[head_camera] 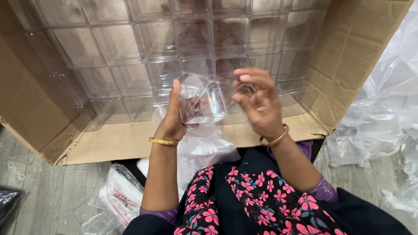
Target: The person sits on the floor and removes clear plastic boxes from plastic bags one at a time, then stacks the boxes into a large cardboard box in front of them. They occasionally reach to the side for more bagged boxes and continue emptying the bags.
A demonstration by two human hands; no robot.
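My left hand (171,117) grips a clear plastic box (201,101) by its left wall, thumb pointing up. My right hand (257,102) is at the right side of the box, fingers curled on a clear plastic piece (237,89) that reaches the box; I cannot tell whether it is a lid or a wrapper. Both wrists wear gold bangles. The box is held above the front edge of a large cardboard carton (357,52) lying on its side. Inside the carton, several identical clear boxes (130,56) are stacked in rows.
Crumpled clear plastic wrapping (383,117) lies in a heap on the right. A white plastic bag (204,146) rests on my lap, and more bagged packets (119,196) lie on the grey wood floor at lower left. A dark object (8,202) sits at the left edge.
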